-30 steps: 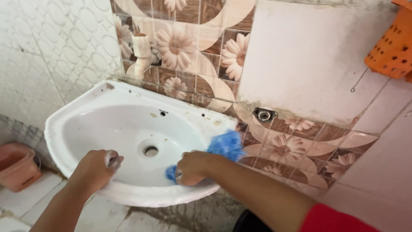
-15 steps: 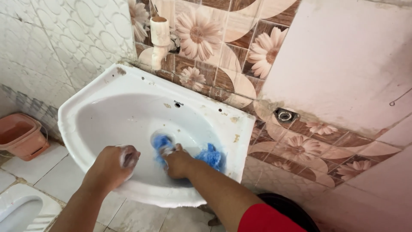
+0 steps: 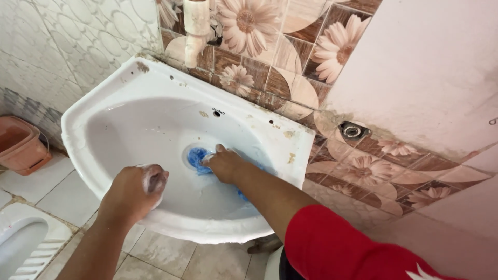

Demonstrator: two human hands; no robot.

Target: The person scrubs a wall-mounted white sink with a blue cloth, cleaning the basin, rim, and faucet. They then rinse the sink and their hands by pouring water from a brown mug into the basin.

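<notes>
A white wall-mounted washbasin (image 3: 109,88) fills the middle of the view. My right hand (image 3: 224,164) is down in the bowl, gripping a blue mesh scrubber (image 3: 197,156) and pressing it over the drain, which is hidden beneath it. My left hand (image 3: 132,191) rests on the basin's front rim, fingers curled around something small and pale that I cannot make out. A red sleeve covers my right upper arm.
A cream plastic tap (image 3: 196,28) sticks out of the flower-patterned tiles above the basin. An open pipe fitting (image 3: 351,130) sits in the wall at right. A pink bucket (image 3: 18,145) stands on the floor at left, and a white squat toilet pan (image 3: 23,243) lies bottom left.
My right hand has carried the blue scrubber from the basin's right front edge into the bowl and onto the drain. The left hand stayed on the front rim. The view has tilted downward.
</notes>
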